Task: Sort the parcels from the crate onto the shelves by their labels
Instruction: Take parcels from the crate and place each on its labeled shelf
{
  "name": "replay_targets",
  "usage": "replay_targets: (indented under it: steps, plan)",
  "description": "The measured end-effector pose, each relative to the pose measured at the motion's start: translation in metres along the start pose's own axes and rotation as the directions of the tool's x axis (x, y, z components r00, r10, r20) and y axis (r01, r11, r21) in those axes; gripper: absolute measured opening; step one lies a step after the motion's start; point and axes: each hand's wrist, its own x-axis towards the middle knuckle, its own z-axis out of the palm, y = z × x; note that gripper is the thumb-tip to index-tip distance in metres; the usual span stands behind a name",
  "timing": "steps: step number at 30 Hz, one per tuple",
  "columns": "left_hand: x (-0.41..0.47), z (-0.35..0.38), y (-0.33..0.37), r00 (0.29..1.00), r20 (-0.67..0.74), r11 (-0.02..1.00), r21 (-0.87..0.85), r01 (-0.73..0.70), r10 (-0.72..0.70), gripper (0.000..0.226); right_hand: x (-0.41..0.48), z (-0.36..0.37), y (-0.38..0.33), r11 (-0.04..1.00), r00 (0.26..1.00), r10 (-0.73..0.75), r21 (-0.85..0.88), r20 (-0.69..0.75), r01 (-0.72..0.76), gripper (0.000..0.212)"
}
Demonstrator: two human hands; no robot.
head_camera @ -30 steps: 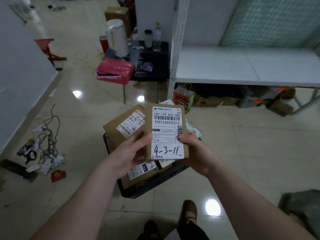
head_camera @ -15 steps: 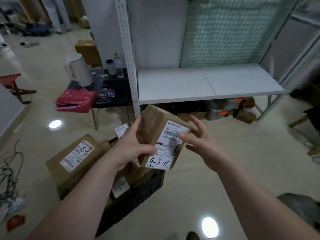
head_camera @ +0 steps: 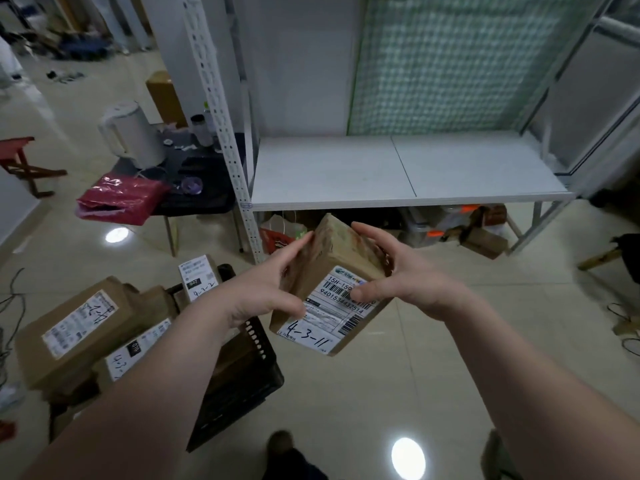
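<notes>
— Currently, where is the parcel [head_camera: 329, 306] marked 4-3-11 found?
— It is held in mid-air, tilted, above the floor between the crate [head_camera: 242, 386] and the white shelf [head_camera: 329, 174]. Its left side is gripped by the left hand [head_camera: 256, 292], thumb on the label. The right hand [head_camera: 405, 285] is curled over its right edge, thumb pressed on the barcode.
— What is noted nearby?
— Labelled boxes [head_camera: 76, 327] are piled in the crate at lower left. The shelf's perforated upright [head_camera: 221, 116] stands beyond the left hand. A kettle [head_camera: 131, 133] and a red bag [head_camera: 121, 199] are seen on a dark worktop [head_camera: 214, 199] left of it.
</notes>
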Motion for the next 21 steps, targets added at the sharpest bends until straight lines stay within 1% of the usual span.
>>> replay_targets:
  steps: [2, 4, 8, 11, 13, 15, 17, 19, 21]
  plan:
    - [0.017, -0.003, 0.007, 1.000, -0.014, 0.999, 0.037, -0.009, 0.009, 0.118, 0.013, -0.009, 0.002, 0.998, 1.000, 0.001, -0.056, -0.013, -0.001, 0.106]
    - [0.036, -0.009, 0.012, 0.999, -0.019, 0.997, 0.068, -0.046, 0.047, 0.119, 0.029, -0.018, 0.004, 0.986, 1.000, 0.000, -0.165, -0.015, -0.003, 0.113]
    - [0.080, -0.027, 0.017, 0.995, -0.044, 0.988, 0.130, -0.081, 0.088, 0.121, 0.071, -0.039, 0.001, 0.937, 1.000, -0.027, -0.349, 0.002, 0.026, 0.109]
    - [0.120, -0.050, 0.019, 0.988, -0.105, 0.972, 0.220, -0.085, 0.110, 0.121, 0.113, -0.058, -0.004, 0.907, 0.999, -0.043, -0.418, 0.014, 0.045, 0.109]
    - [0.150, -0.073, 0.021, 0.983, -0.146, 0.972, 0.221, -0.079, 0.113, 0.122, 0.147, -0.073, -0.002, 0.921, 0.999, -0.037, -0.388, 0.020, 0.042, 0.114]
    - [0.179, -0.098, 0.025, 0.980, -0.170, 0.984, 0.157, -0.082, 0.109, 0.119, 0.186, -0.089, -0.001, 0.962, 1.000, -0.020, -0.273, 0.008, 0.022, 0.125]
    - [0.205, -0.123, 0.029, 0.974, -0.209, 0.995, 0.073, -0.072, 0.086, 0.116, 0.226, -0.105, 0.000, 0.988, 0.999, 0.034, -0.151, 0.015, -0.031, 0.134]
    - [0.228, -0.149, 0.032, 0.966, -0.250, 0.998, 0.008, -0.062, 0.062, 0.114, 0.266, -0.120, 0.008, 0.993, 0.993, 0.103, -0.071, 0.059, -0.099, 0.139]
    - [0.250, -0.175, 0.035, 0.964, -0.259, 0.997, -0.033, -0.072, 0.061, 0.112, 0.304, -0.131, 0.019, 0.990, 0.983, 0.140, -0.048, 0.121, -0.136, 0.138]
